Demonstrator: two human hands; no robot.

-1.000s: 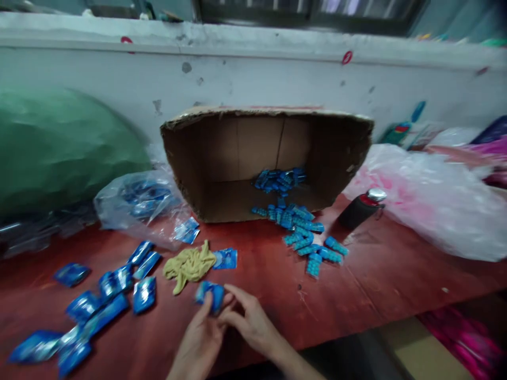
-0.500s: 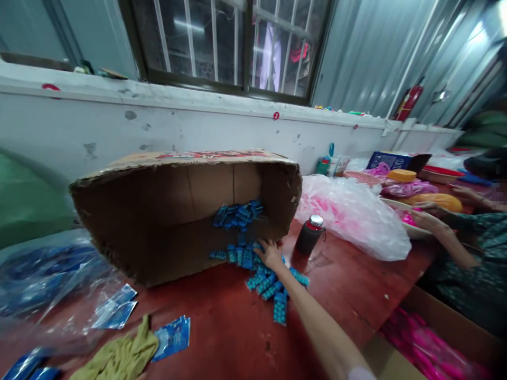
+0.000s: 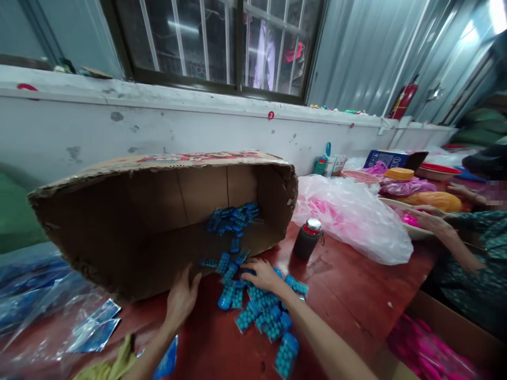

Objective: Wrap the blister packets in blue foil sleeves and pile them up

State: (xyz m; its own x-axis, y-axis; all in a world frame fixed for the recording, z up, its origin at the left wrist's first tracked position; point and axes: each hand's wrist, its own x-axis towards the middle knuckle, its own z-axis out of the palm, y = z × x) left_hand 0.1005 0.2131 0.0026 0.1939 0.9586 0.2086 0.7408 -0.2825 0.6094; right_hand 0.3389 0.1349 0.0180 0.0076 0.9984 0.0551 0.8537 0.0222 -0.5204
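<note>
A brown cardboard box [image 3: 119,221] lies on its side on the red table [image 3: 348,295], its mouth facing me. Small blue packs [image 3: 257,316] spill from it onto the table, with more heaped inside the box [image 3: 232,217]. My right hand [image 3: 263,274] rests palm down on the spilled packs, fingers curved over them. My left hand [image 3: 180,298] lies at the box's lower front edge, fingers stretched out, holding nothing.
A dark bottle with a silver cap [image 3: 308,238] stands right of the box, beside a clear bag of pink items [image 3: 348,216]. Another person's arm [image 3: 443,232] works at the far right. Blue sachets [image 3: 95,330] and a yellow cloth [image 3: 106,364] lie at the lower left.
My left hand has come up to the box's front edge. My right hand has drawn the blue packs nearer to me, spreading them over the table. The view shifted slightly right.
</note>
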